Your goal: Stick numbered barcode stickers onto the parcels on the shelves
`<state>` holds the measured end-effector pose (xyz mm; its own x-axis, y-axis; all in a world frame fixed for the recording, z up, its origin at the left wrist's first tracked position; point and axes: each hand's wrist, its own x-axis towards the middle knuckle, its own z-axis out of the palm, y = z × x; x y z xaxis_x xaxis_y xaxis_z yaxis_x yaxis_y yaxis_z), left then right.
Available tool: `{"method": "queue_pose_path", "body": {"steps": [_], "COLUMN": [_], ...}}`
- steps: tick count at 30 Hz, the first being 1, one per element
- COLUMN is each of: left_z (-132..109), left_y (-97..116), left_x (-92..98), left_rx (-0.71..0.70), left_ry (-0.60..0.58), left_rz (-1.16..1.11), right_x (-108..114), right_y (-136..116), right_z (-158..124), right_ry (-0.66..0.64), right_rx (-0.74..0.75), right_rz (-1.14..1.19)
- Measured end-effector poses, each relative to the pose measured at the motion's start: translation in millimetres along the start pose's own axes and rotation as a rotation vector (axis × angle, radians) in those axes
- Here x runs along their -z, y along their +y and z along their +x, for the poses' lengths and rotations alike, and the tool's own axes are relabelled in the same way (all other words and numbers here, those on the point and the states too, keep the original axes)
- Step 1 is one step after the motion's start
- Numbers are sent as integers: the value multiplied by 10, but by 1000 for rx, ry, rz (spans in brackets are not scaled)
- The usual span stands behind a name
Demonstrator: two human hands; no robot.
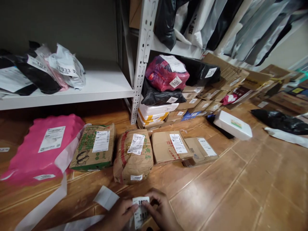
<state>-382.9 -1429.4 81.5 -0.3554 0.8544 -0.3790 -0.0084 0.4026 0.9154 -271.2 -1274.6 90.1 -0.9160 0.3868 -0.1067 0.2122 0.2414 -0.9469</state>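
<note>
While parcels (133,155) line the floor (240,192), left hand (120,213) and right hand (161,212) both pinch the label strip (141,208).

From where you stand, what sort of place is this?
Probably a parcel storage or pickup room. A white metal shelf holds labelled plastic mailer bags, brown cardboard parcels with shipping labels line the brown tiled floor, and the left hand and right hand pinch a strip of white numbered stickers.
</note>
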Motion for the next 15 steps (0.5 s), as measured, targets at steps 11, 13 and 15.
{"method": "queue_pose_path", "body": {"steps": [11, 13, 15], "left_z": [708, 802, 862], "left_y": [294, 375, 412], "left_x": [-686, -769, -873], "left_rx": [103, 112, 122], "left_ry": [436, 464, 440], "left_rz": [-199, -191, -205], "right_x": [317, 424, 517], "right_y": [199, 213, 244], "right_z": [91, 122, 132], "right_ry": [428, 478, 496], "right_rx": [-277, -282, -294], "right_rz": [515, 476, 463]}}
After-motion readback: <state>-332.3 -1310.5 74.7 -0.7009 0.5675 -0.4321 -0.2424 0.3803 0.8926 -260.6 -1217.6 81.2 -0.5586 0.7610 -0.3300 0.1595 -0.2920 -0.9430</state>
